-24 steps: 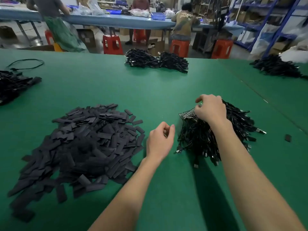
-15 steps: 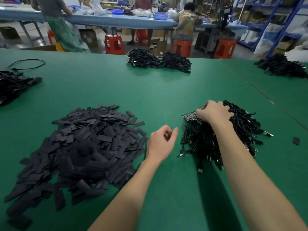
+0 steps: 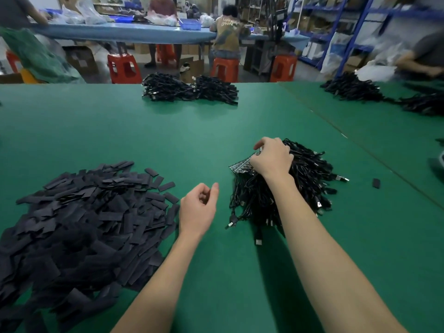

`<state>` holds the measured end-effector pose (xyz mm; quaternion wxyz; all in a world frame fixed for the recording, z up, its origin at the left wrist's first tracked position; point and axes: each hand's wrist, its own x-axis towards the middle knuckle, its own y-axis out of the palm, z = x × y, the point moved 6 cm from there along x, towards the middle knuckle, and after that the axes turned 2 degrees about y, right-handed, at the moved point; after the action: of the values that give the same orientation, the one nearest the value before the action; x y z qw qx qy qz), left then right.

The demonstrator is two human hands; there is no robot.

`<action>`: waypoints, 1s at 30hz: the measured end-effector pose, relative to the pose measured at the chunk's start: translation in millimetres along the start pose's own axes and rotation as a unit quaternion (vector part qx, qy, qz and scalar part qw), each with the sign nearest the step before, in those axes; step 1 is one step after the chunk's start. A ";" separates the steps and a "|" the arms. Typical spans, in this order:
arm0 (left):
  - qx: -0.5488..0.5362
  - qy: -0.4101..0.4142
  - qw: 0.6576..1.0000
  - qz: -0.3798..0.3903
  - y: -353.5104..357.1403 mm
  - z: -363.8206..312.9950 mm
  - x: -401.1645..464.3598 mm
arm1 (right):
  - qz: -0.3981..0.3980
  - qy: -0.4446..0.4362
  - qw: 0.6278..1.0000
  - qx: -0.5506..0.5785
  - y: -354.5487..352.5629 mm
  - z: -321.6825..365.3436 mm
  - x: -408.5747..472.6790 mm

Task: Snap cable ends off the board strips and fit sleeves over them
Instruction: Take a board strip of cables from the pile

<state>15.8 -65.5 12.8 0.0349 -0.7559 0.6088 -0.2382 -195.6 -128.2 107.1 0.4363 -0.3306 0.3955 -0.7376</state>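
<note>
A bundle of black cables lies on the green table, right of centre. Thin board strips stick out of its left side. My right hand sits on top of the bundle, fingers curled down onto the strips where the cable ends join them. A large heap of flat black sleeves covers the left of the table. My left hand hovers between the sleeve heap and the cable bundle, fingers loosely curled, holding nothing.
More cable piles lie at the table's far edge and on the right. One loose sleeve lies right of the bundle. Beyond are red stools, a blue workbench with seated people, and blue shelving.
My right hand has settled onto the strips at the top of the bundle. My left hand has hardly moved; its fingers have loosened a little.
</note>
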 end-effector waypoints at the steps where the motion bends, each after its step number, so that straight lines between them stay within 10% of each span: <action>1: -0.002 -0.003 1.000 0.000 0.1 -0.3 -0.1 | -0.003 -0.009 1.000 0.018 -2.3 1.3 0.0; 18: 0.002 -0.036 0.999 -0.005 -0.8 1.4 0.7 | -0.211 -0.088 0.937 0.265 -60.7 27.5 4.1; 24: -0.009 -0.032 0.999 -0.004 -4.8 0.3 -0.3 | 0.111 0.039 0.993 0.032 1.9 15.8 23.2; 30: -0.009 -0.029 1.000 0.001 -2.9 0.4 0.5 | 0.165 0.000 0.982 -0.093 11.1 1.4 31.0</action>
<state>18.7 -65.4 13.6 0.0462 -0.7621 0.6106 -0.2105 -202.7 -160.0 102.5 0.5197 -0.3001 0.5115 -0.6150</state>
